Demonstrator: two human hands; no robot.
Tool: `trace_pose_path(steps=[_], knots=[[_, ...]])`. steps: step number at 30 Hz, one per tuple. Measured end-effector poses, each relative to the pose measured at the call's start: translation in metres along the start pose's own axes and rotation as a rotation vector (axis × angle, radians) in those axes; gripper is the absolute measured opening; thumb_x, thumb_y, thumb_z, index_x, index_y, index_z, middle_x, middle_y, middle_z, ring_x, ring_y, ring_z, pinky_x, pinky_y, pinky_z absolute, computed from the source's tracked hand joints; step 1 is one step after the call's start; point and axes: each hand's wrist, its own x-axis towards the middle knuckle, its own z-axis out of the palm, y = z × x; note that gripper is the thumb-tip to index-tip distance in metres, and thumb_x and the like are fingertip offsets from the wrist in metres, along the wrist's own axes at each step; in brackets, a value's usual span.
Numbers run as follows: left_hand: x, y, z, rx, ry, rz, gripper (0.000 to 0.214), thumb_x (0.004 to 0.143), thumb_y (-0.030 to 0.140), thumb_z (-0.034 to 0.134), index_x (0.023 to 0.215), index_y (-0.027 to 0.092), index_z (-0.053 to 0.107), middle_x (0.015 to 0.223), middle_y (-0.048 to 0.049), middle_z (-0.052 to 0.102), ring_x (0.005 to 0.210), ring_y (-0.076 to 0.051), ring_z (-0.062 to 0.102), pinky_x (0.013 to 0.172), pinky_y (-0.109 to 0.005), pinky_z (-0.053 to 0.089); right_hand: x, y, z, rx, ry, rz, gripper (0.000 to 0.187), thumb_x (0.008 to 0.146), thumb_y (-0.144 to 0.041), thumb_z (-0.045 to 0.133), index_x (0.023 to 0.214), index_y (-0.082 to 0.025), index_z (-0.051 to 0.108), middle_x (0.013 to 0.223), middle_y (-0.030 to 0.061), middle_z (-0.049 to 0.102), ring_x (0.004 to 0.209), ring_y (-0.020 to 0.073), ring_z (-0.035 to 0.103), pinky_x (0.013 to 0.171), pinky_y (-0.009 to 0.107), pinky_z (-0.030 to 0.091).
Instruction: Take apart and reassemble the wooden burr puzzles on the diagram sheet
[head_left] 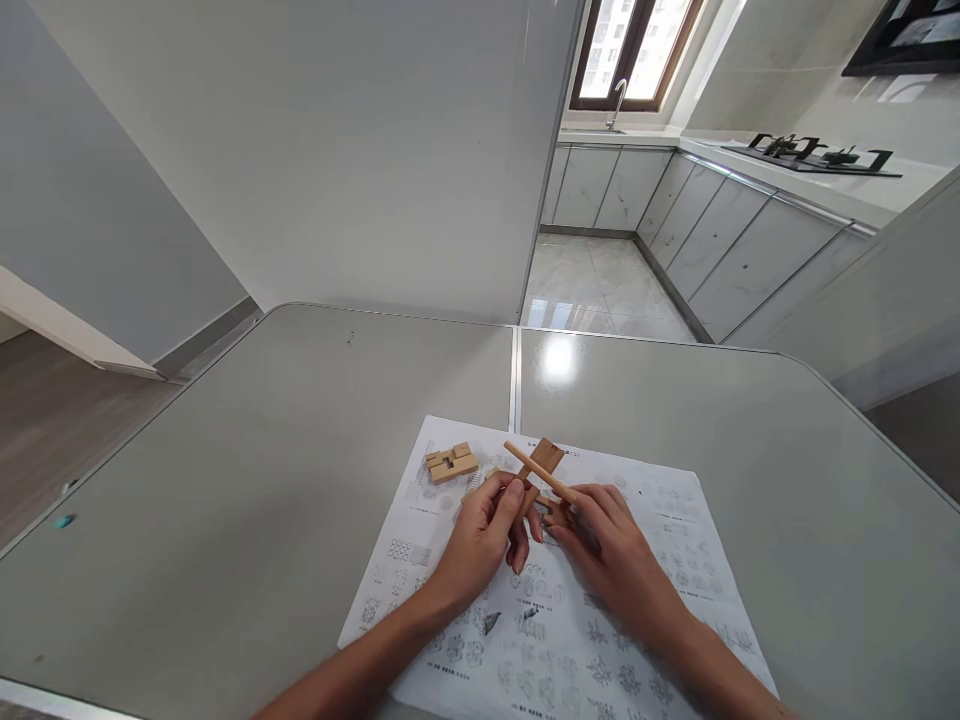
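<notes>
My left hand [484,530] is closed, with thumb and fingers pinching a flat notched wooden piece [549,456] that slants up to the right. A thin wooden stick [534,466] crosses over that piece, and its lower end is in the closed fingers of my right hand [611,540]. Beneath the stick, a darker notched wooden piece [556,514] is by the right fingertips; whether they grip it I cannot tell. To the left, a light notched wooden block [451,464] lies on the printed paper sheet [645,620]. Another pale wooden bit is partly hidden behind my left hand.
The sheet of small drawings lies on a grey table [225,500] with a metal seam [515,380]. Small dark scraps [491,623] lie on the paper. A teal bit [64,521] is at the far left edge. Beyond are a white panel and a kitchen counter with a stove [814,155].
</notes>
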Motion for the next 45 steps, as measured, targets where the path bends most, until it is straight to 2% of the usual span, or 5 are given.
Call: trace_pose_path(steps=[15, 22, 29, 36, 45], knots=[[0.001, 0.001, -0.002, -0.017, 0.024, -0.024, 0.046, 0.101, 0.064, 0.053, 0.092, 0.02, 0.049, 0.07, 0.003, 0.065, 0.037, -0.005, 0.047, 0.041, -0.021, 0.029, 0.006, -0.011, -0.02, 0.542, 0.025, 0.313, 0.03, 0.104, -0.051, 0.061, 0.1, -0.023, 0.071, 0.108, 0.01, 0.075, 0.103, 0.0269, 0.07, 0.089, 0.039, 0.059], [0.001, 0.002, -0.001, -0.005, 0.032, -0.036, 0.046, 0.099, 0.065, 0.055, 0.093, 0.02, 0.049, 0.067, 0.0025, 0.065, 0.037, -0.006, 0.047, 0.042, -0.021, 0.029, 0.004, -0.018, -0.02, 1.002, 0.034, 0.661, 0.046, 0.101, -0.072, 0.051, 0.096, -0.026, 0.053, 0.055, -0.0064, 0.055, 0.034, 0.0105, 0.04, 0.032, 0.02, 0.027], [0.002, -0.001, -0.002, -0.006, 0.033, -0.037, 0.044, 0.102, 0.063, 0.051, 0.093, 0.02, 0.047, 0.067, 0.002, 0.066, 0.037, -0.006, 0.048, 0.041, -0.021, 0.029, 0.009, -0.025, -0.021, 1.031, -0.044, 0.598, 0.038, 0.099, -0.061, 0.066, 0.107, -0.024, 0.06, 0.086, -0.0004, 0.06, 0.059, 0.0102, 0.048, 0.057, 0.025, 0.042], [0.001, 0.003, -0.001, -0.012, 0.013, -0.041, 0.043, 0.104, 0.063, 0.048, 0.093, 0.021, 0.045, 0.064, 0.0031, 0.065, 0.038, -0.007, 0.047, 0.043, -0.021, 0.036, 0.008, -0.021, -0.026, 1.094, -0.078, 0.687, 0.04, 0.1, -0.062, 0.064, 0.12, -0.027, 0.058, 0.067, -0.0075, 0.043, 0.047, 0.0075, 0.022, 0.047, 0.024, 0.023], [-0.002, -0.011, 0.001, -0.267, -0.202, -0.15, 0.037, 0.102, 0.056, 0.057, 0.102, 0.02, 0.048, 0.071, 0.002, 0.065, 0.046, -0.009, 0.053, 0.048, -0.023, 0.041, 0.004, -0.02, -0.021, 1.218, -0.144, 0.646, 0.039, 0.099, -0.059, 0.067, 0.124, -0.031, 0.058, 0.076, -0.004, 0.047, 0.052, 0.0085, 0.03, 0.051, 0.024, 0.025]])
